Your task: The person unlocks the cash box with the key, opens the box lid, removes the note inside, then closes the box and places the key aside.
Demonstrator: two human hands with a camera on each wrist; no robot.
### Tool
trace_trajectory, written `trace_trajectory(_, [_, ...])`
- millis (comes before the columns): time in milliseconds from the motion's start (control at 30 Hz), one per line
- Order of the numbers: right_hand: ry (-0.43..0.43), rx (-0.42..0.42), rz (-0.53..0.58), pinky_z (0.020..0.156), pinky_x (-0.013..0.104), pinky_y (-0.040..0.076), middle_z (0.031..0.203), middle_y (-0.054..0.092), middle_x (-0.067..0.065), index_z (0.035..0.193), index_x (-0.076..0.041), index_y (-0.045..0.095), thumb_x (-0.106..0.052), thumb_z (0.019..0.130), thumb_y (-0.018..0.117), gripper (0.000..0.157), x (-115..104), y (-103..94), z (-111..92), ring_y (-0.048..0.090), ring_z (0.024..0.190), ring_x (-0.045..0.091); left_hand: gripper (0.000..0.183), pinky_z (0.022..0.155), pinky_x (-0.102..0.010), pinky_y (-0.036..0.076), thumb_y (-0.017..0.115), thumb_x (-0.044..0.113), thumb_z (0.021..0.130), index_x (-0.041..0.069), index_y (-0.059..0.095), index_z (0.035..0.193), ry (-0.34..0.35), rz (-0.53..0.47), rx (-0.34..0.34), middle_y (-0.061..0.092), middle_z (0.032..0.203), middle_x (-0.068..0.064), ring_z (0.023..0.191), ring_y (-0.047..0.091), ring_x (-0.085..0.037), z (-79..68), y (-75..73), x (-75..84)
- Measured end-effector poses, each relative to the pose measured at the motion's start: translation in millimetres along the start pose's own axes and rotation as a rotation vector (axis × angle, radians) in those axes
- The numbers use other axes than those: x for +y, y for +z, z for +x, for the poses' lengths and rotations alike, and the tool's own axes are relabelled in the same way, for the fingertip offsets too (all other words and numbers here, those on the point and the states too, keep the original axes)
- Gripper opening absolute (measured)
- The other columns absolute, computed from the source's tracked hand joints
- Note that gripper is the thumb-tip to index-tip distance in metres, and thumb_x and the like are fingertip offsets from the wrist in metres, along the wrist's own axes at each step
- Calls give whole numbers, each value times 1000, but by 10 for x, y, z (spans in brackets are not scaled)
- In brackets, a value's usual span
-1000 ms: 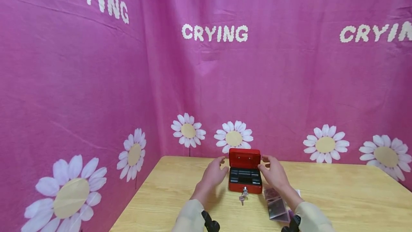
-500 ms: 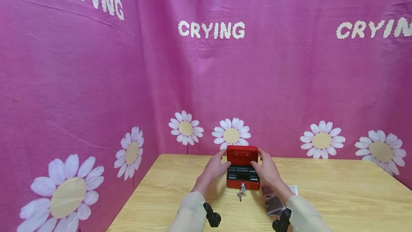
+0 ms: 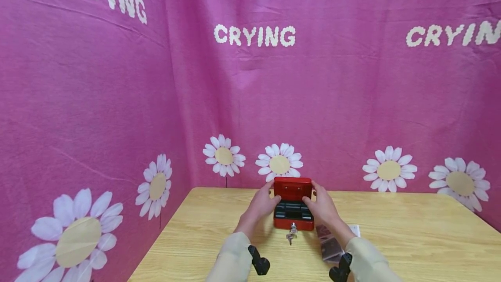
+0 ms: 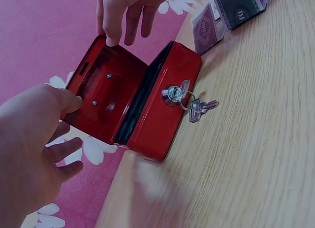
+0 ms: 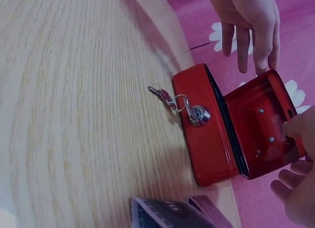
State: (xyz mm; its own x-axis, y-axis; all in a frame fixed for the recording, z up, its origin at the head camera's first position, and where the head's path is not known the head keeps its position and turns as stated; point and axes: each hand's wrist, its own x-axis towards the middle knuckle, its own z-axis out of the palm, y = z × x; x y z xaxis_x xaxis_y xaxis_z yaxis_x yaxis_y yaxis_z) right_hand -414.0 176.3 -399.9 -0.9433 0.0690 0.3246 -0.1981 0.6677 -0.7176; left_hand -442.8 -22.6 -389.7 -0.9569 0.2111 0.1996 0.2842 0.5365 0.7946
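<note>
A red cash box point(image 3: 293, 224) stands on the table with its lid point(image 3: 290, 193) raised. Inside it is a black compartment tray point(image 3: 289, 209). A key sits in the round front lock point(image 4: 171, 94), and a second key point(image 4: 197, 110) hangs from its ring. My left hand point(image 3: 258, 207) grips the lid's left edge, thumb on the inner face. At the opposite edge my right hand point(image 3: 325, 208) pinches the lid, its thumb point(image 5: 294, 127) also on the inside and its other fingers behind.
Purple and dark printed, folded papers point(image 3: 332, 247) lie right of the box, partly covered by the right forearm. A white piece point(image 3: 355, 229) shows beside them. The wooden table point(image 3: 411, 234) ends at a pink daisy-printed curtain point(image 3: 332, 99).
Both hands have come in from beside the box onto the lid's edges, with thumbs now on its inner face. The lid stays raised. The whole view has shifted slightly.
</note>
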Motion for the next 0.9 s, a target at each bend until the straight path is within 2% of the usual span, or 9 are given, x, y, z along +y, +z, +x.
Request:
trace_trajectory(267, [-19, 36, 58, 110, 60, 40, 150, 39, 34, 149, 10, 32, -11, 95, 58, 64, -38, -6, -75, 45, 132, 51, 60, 107, -54, 45, 61, 17, 97, 15, 40, 153, 5, -29, 28, 51, 149, -9, 135, 49, -35, -46, 15, -17])
trace_trajectory(567, [41, 50, 102, 114, 58, 35, 148, 41, 34, 149, 8, 34, -15, 96, 56, 62, -62, -6, -190, 41, 137, 49, 58, 105, -50, 49, 63, 14, 95, 12, 44, 150, 20, -38, 70, 53, 146, -12, 129, 55, -34, -104, 79, -47])
trace_trajectory(733, [45, 63, 91, 113, 56, 36, 145, 45, 34, 147, 8, 38, -16, 96, 56, 60, -54, 8, -232, 43, 137, 47, 56, 104, -49, 49, 63, 13, 95, 6, 46, 147, 36, -40, 105, 57, 142, -15, 126, 56, -35, -163, 93, -56])
trace_trajectory(900, [58, 72, 96, 112, 57, 39, 143, 47, 34, 146, 9, 40, -15, 95, 57, 59, -62, 22, -271, 45, 135, 47, 55, 106, -51, 48, 62, 14, 96, 10, 46, 148, 16, -73, 94, 55, 144, -13, 128, 54, -34, -231, 105, -68])
